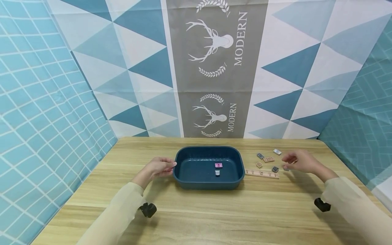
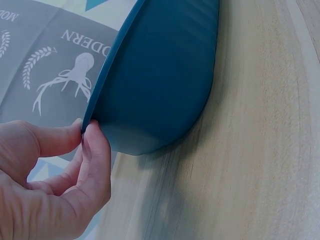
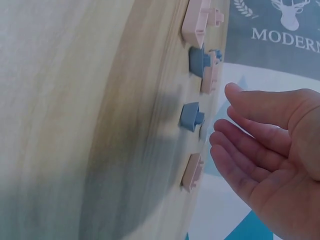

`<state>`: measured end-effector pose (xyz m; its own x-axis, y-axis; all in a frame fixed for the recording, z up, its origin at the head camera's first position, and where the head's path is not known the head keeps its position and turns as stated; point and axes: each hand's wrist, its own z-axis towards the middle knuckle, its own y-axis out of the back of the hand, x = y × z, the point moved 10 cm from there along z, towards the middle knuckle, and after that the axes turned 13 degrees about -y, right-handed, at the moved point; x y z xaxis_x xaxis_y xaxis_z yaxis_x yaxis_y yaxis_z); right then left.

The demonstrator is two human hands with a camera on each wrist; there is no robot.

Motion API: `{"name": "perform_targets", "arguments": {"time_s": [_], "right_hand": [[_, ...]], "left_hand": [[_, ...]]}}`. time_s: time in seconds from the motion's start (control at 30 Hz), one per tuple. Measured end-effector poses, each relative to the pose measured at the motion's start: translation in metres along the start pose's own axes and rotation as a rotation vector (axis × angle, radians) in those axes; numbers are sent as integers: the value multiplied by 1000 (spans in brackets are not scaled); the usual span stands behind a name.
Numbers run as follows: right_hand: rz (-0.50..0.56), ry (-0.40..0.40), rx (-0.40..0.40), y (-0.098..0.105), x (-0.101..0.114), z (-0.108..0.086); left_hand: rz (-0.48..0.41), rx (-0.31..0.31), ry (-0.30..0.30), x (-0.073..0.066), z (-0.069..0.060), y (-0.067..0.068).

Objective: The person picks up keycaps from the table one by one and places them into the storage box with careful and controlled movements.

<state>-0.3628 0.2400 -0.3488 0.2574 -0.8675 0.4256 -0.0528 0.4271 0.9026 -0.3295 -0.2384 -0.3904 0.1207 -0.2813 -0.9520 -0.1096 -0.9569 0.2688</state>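
A dark blue basin (image 1: 211, 185) stands on the table, with a pink keycap (image 1: 218, 165) and a white keycap (image 1: 217, 173) inside. My left hand (image 1: 161, 166) pinches the basin's left rim between thumb and fingers; the left wrist view shows that grip (image 2: 65, 175) up close. Over the keycaps on the right hovers my right hand (image 1: 301, 161), its fingers loosely bent and holding nothing. Nearest to it lie a grey keycap (image 1: 286, 168) and a dark grey keycap (image 1: 275, 169). The right wrist view shows a blue-grey keycap (image 3: 189, 117) and a pinkish keycap (image 3: 192, 172) beside the fingers.
A long peach spacebar keycap (image 1: 262, 173) lies just right of the basin. Beyond it are peach keycaps (image 1: 268, 159), a grey keycap (image 1: 260, 156) and a white keycap (image 1: 277, 151). Patterned cloth (image 1: 211, 81) hangs behind the wooden table (image 1: 214, 217).
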Motion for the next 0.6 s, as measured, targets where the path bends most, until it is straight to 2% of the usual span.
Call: {"name": "perform_targets", "arguments": {"time_s": [0.33, 0.6], "right_hand": [[3, -40, 59, -7, -15, 0], [16, -48, 68, -12, -24, 3]], "left_hand": [[-33, 8, -9, -2, 0, -1], [-40, 6, -7, -3, -1, -2]]}}
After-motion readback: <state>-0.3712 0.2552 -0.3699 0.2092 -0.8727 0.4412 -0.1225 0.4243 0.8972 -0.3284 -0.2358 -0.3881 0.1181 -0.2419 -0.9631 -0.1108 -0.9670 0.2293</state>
